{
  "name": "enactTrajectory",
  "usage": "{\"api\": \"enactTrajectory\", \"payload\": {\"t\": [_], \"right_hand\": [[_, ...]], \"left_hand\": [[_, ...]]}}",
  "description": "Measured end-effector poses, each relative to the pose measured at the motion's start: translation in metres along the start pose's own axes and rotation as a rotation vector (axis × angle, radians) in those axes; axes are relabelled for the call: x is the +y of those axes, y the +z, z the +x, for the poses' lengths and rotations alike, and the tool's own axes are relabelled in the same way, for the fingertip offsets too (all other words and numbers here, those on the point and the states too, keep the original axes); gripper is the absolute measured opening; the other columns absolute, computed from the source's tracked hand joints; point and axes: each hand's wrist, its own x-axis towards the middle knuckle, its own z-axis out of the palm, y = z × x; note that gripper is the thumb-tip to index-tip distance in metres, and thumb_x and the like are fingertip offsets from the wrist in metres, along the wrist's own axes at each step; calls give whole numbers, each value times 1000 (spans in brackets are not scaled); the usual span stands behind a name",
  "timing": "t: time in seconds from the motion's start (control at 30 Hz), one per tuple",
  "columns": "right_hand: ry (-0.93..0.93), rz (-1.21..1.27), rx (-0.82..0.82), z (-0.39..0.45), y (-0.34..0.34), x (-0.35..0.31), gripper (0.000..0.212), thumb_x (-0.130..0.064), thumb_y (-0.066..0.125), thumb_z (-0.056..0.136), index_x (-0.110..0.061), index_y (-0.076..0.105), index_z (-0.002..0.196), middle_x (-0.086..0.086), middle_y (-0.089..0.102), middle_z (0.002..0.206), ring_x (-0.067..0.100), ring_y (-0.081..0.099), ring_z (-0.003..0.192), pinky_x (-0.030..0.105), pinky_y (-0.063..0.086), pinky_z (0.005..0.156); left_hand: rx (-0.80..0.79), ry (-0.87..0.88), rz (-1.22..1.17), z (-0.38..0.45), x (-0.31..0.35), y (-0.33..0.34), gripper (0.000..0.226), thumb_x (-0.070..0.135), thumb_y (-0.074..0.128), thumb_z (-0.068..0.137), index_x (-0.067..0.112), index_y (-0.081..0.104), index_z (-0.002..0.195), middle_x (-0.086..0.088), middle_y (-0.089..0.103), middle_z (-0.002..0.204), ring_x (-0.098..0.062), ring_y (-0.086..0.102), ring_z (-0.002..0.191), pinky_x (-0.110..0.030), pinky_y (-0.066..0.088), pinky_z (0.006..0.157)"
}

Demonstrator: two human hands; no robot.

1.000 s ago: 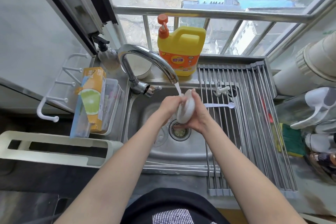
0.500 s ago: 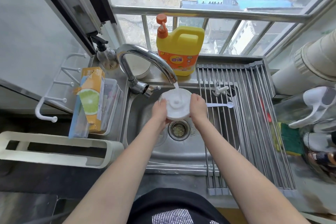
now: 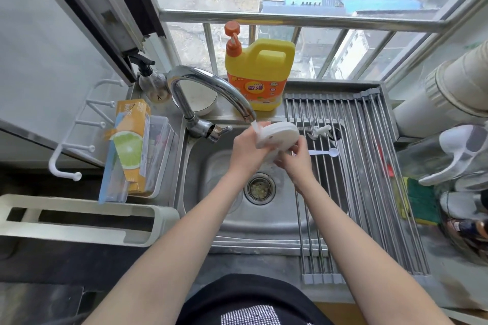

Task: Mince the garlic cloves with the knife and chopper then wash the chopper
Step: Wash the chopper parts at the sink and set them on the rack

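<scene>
Head view: the white chopper [image 3: 277,136], flat under the tap [image 3: 211,92] half a second ago, is now tilted (rinsing its other face, I judge), left hand [image 3: 245,150] and right hand [image 3: 295,161] both gripping it over the sink [image 3: 211,192]

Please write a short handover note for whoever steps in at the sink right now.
Left hand: grip on the left edge of the round white plastic chopper part, tilted under the chrome tap's running stream.
Right hand: grip on its lower right edge.
Both are over the steel sink. Garlic and knife: not in view.
Done: washing underway; bits sit in the drain strainer.
Left: finish rinsing, shut the tap, perhaps set it on the steel roll-up rack.
</scene>
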Motion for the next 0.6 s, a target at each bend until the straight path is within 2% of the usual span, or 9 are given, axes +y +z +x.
{"api": "enactTrajectory", "payload": {"t": [0.03,0.1,0.2,0.27,0.37,0.43,0.53,0.6], "right_hand": [[5,95,-20,0,-1,-2,32,6,56,84,-20,44,99,6,59,101,26,63,92,46,59,75],[4,145,-50,1,-3,-7,32,8,58,85,-19,43,92,10,56,106,25,61,95,44,60,73],[14,111,-122,2,-1,-11,36,15,59,80,-18,47,87,11,61,113,23,60,100,39,58,74],[5,45,-141,1,4,-8,34,13,57,79,-18,51,89,7,64,110,21,61,96,36,55,74],[9,-16,-148,-1,7,-7,32,5,51,81,-20,55,100,2,65,103,17,59,91,40,52,78],[46,-78,-173,0,5,-7,33,-2,54,83,-19,56,111,3,63,105,18,61,93,38,54,77],[141,-106,-233,-4,4,-5,40,-5,52,88,-19,52,125,7,62,105,16,61,83,27,55,62],[148,-153,-230,-6,4,3,41,-7,50,89,-21,52,127,10,62,110,18,62,83,27,56,62]], "left_hand": [[-18,23,48,-1,-4,-1,43,23,78,76,21,67,118,-2,70,110,-15,62,102,-26,46,86],[-48,13,140,-3,-19,-4,40,23,75,80,25,67,118,-1,68,115,-18,61,106,-26,44,83],[-50,37,298,-9,-38,-10,39,9,67,82,21,66,118,-3,67,115,-22,60,105,-20,35,74],[-42,15,327,-10,-41,-13,40,7,68,80,20,65,117,-3,68,111,-22,60,101,-21,34,71],[-51,-182,193,-7,-48,-18,41,22,82,70,21,65,107,2,70,96,-17,62,89,-28,46,71],[-84,-301,68,-6,-58,-24,38,35,84,68,19,63,96,3,67,90,-15,62,84,-31,53,71],[-101,-414,34,-6,-75,-33,30,43,59,92,13,59,97,-7,65,95,-22,62,84,-26,53,62],[-91,-471,118,-7,-88,-35,35,39,46,99,7,58,104,-15,64,104,-30,62,92,-31,52,70]]}}
